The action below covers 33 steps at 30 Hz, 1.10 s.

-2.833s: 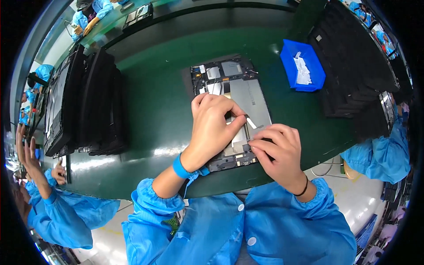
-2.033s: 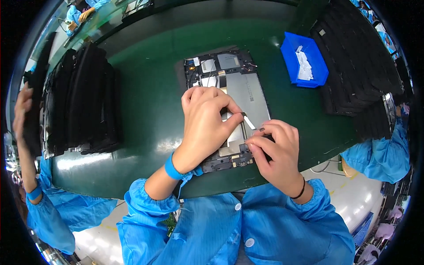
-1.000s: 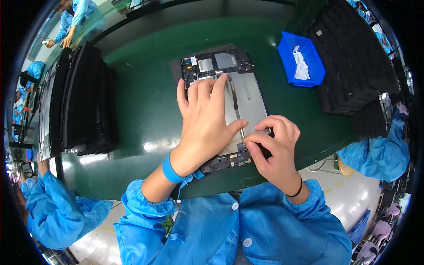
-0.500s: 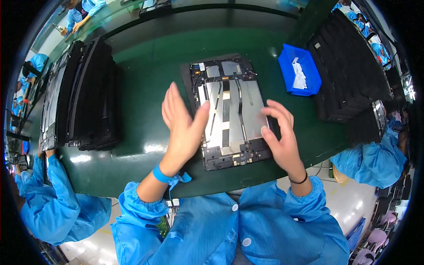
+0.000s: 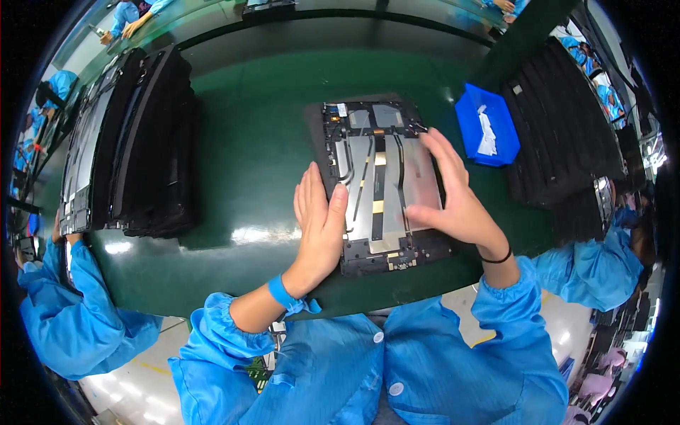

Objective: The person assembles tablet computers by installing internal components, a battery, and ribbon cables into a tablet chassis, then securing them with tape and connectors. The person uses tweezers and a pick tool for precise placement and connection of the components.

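An opened tablet, with a silver inner face, dark flex cables and circuit boards at both ends, lies on a dark foam pad on the green table. My left hand is at the tablet's left edge, fingers stretched forward and thumb over the rim. Over the right side of the tablet is my right hand, its thumb and fingers spread apart and slightly blurred. Neither hand holds anything. A blue wrist strap circles my left wrist, and a dark band is on my right.
A blue bin with white paper pieces stands at the right, beside a tall stack of black foam trays. More black trays and tablet parts are stacked at the left. Co-workers in blue smocks sit on both sides.
My left hand has come down to the tablet's left edge. My right hand has moved up along the right side, its fingers spread wider. The view has shifted a little.
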### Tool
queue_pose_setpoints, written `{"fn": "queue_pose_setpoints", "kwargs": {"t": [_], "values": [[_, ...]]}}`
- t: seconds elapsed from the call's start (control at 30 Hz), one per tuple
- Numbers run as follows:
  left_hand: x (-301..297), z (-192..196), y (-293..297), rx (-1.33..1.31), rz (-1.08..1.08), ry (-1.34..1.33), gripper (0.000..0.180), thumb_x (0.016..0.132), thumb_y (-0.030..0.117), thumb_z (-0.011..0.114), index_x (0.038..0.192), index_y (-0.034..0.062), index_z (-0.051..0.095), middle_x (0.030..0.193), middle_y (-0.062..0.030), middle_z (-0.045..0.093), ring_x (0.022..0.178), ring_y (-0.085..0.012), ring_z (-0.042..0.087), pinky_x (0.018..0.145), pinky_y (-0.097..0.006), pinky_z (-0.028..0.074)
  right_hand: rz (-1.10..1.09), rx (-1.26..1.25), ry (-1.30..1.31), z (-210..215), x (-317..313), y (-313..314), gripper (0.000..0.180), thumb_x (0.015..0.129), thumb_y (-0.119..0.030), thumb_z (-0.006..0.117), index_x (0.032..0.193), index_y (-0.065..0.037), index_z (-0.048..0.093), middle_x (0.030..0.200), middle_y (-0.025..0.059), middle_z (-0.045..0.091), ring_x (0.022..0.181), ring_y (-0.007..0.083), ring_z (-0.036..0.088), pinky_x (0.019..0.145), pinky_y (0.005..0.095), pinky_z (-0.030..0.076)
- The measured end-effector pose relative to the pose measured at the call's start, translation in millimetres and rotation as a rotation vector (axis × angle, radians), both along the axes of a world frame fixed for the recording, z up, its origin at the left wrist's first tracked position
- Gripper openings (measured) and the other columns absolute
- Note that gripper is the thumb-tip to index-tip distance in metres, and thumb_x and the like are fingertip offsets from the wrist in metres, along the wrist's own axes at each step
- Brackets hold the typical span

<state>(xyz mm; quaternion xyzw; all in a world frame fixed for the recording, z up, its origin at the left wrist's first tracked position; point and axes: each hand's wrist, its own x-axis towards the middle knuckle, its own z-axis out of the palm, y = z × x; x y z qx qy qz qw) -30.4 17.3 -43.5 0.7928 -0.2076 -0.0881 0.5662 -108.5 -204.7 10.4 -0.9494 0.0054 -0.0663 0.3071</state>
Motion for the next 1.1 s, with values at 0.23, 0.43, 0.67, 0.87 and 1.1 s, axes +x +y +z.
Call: {"fn": "queue_pose_setpoints", "kwargs": {"t": [0.23,0.43,0.67,0.87,1.1], "values": [[-5.1,-1.9,-6.9,-0.187,-0.09,0.006,0.071,0.102,0.04,0.032,0.149,-0.0052,0.005,0.155,-0.0262,0.01,0.146,-0.0372,0.004,0.117,-0.043,0.003,-0.25,1.046,0.096,-4.4,-3.9,18.1,0.066,0.091,-0.008,0.048,0.149,0.004,0.018,0.152,0.0147,0.028,0.14,0.0229,0.028,0.114,0.0315,0.02],[7.4,18.5,1.5,-0.548,-0.176,-0.14,0.071,0.101,0.037,0.032,0.149,-0.0057,0.002,0.157,-0.0225,0.007,0.146,-0.0342,0.007,0.116,-0.04,0.008,-0.197,0.87,-0.147,23.8,7.8,35.1,0.067,0.09,-0.007,0.049,0.149,0.002,0.019,0.152,0.0151,0.028,0.139,0.0226,0.031,0.113,0.0328,0.024],[27.9,35.1,7.9,-0.939,-0.1,0.112,0.063,0.104,0.037,0.025,0.15,-0.0043,0.008,0.156,-0.019,0.015,0.145,-0.0251,0.016,0.117,-0.034,0.011,-0.154,1.025,-0.147,37.9,46.7,36.2,0.067,0.087,-0.009,0.059,0.146,0.001,0.029,0.137,0.0134,0.049,0.119,0.0208,0.054,0.102,0.0311,0.041],[79.2,-34.6,10.1,-0.964,0.345,0.394,0.053,0.104,0.04,0.033,0.137,0.0004,0.04,0.128,-0.0149,0.051,0.12,-0.0231,0.048,0.106,-0.034,0.033,0.066,1.265,-0.121,106.3,127.0,93.1,0.047,0.088,-0.007,0.057,0.132,0.002,0.046,0.115,0.0124,0.063,0.101,0.0181,0.063,0.088,0.0292,0.051],[87.6,-27.7,-4.0,-0.661,0.177,-0.109,0.041,0.101,0.024,0.044,0.131,-0.0032,0.04,0.109,-0.0113,0.057,0.098,-0.0194,0.055,0.091,-0.029,0.041,0.17,1.542,-0.064,140.5,239.5,246.7,0.011,0.079,-0.004,0.065,0.089,-0.004,0.063,0.082,0.0026,0.064,0.079,0.0145,0.06,0.079,0.0326,0.048]]}}
